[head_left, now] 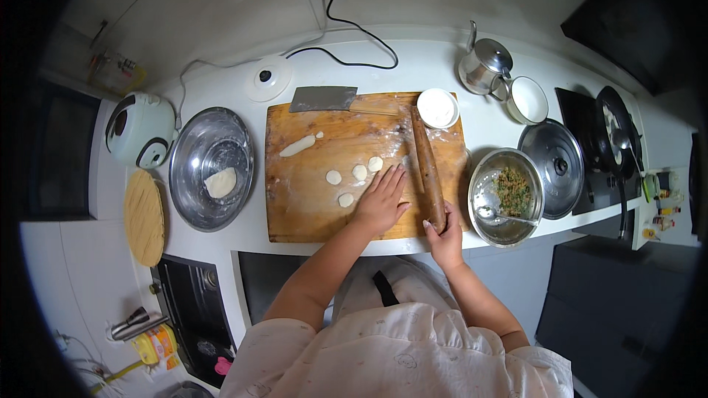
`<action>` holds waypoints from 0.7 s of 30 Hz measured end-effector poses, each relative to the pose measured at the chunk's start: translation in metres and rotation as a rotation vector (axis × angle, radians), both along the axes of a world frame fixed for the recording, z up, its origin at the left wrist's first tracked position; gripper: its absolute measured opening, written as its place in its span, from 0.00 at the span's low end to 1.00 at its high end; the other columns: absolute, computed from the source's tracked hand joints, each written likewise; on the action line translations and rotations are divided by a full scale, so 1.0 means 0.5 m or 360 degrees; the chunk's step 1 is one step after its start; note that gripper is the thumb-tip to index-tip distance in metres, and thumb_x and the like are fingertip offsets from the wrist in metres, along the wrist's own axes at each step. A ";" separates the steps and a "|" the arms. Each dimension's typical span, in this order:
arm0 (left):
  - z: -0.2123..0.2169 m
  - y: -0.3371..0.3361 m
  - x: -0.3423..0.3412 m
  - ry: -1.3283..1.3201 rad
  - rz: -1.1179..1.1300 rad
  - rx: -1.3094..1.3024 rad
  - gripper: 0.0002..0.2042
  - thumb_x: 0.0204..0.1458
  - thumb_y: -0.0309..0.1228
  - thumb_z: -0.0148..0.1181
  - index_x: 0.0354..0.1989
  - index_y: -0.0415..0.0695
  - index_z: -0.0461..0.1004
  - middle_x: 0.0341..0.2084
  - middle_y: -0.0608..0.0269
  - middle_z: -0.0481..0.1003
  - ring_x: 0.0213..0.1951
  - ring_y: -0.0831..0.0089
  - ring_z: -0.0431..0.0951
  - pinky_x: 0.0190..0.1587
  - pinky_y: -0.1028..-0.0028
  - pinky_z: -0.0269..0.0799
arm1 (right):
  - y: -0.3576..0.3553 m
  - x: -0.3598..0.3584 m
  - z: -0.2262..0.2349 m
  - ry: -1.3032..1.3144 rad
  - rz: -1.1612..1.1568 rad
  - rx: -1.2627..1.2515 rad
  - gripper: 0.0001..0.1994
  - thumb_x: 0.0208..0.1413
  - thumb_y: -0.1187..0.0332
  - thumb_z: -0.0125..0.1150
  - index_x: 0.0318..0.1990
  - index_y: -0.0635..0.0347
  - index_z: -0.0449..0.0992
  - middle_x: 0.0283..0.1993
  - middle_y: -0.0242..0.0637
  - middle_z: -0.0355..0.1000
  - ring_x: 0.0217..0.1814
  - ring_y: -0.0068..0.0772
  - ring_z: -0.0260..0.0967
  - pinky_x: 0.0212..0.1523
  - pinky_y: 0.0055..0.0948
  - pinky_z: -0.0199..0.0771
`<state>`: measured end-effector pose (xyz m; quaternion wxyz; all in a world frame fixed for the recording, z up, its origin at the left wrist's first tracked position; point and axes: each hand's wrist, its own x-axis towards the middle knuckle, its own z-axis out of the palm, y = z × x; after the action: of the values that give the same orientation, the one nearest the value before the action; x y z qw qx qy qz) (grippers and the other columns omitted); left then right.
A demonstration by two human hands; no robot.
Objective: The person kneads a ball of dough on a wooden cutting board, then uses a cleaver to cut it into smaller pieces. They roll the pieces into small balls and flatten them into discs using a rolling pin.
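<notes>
My left hand [382, 203] lies palm down on the floured wooden board [310, 214], fingers stretched out beside several small round dough pieces [359, 172]. Whether any dough is under the palm is hidden. At the board's near right, my right hand [445, 239] is wrapped round the near end of a long wooden rolling pin [426, 162], which points away from me. Farther left on the board rests a short dough rope [297, 146] with a tiny bit of dough by its tip. A cleaver [323, 99] lies along the far edge, near a white bowl of flour [438, 108].
Left of the board stands a steel basin [212, 210] holding a dough lump [220, 183], beside a rice cooker [136, 133]. On the right are a steel bowl of chopped filling [512, 191] with a spoon, a pot lid [553, 169], a kettle [484, 66] and a pan [618, 129].
</notes>
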<state>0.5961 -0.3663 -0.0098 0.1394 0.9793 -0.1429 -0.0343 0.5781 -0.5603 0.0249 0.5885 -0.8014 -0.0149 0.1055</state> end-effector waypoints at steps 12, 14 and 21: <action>-0.029 0.056 -0.086 0.0027 0.0578 0.0128 0.33 0.57 0.45 0.52 0.69 0.47 0.53 0.71 0.57 0.46 0.71 0.60 0.43 0.70 0.52 0.36 | -0.023 0.016 0.009 -0.0045 0.0217 0.0002 0.28 0.50 0.79 0.61 0.60 0.67 0.60 0.54 0.48 0.68 0.57 0.36 0.68 0.57 0.29 0.65; 0.015 0.073 -0.089 0.0007 0.0819 0.0179 0.34 0.55 0.46 0.54 0.69 0.50 0.54 0.70 0.53 0.45 0.71 0.53 0.43 0.69 0.50 0.36 | -0.026 0.018 0.008 -0.0035 0.0237 0.0010 0.28 0.50 0.78 0.61 0.60 0.66 0.60 0.54 0.47 0.69 0.56 0.36 0.68 0.57 0.29 0.65; 0.006 0.056 0.005 -0.0041 0.0810 0.0031 0.31 0.56 0.49 0.53 0.67 0.56 0.57 0.69 0.52 0.49 0.69 0.47 0.45 0.68 0.48 0.39 | -0.045 0.011 0.010 0.0037 0.0245 0.0030 0.27 0.50 0.79 0.60 0.59 0.67 0.60 0.53 0.45 0.68 0.56 0.34 0.67 0.57 0.28 0.65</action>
<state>0.5984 -0.3384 -0.0069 0.1322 0.9854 0.1068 0.0130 0.5838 -0.5830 0.0298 0.5863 -0.7911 -0.0705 0.1597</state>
